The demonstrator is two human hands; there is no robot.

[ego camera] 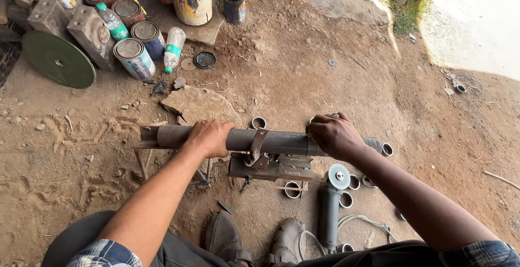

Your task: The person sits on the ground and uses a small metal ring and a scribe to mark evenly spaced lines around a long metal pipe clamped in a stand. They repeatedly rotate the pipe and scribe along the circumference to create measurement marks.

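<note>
Left hand (208, 137): fingers closed over steel pipe (271, 141) near its left end | Right hand (333, 135): fingers clamped on pipe near its right end | Pipe: horizontal, strapped in vice stand (271, 166) on dirt ground | Angle grinder (330, 202): lying below pipe, right of sandals; cut rings (292, 189) scattered near

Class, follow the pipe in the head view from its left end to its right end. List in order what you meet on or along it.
Angle-iron stand → left hand gripping the pipe → metal strap clamp → right hand on the pipe → cut ring at the right end.
</note>
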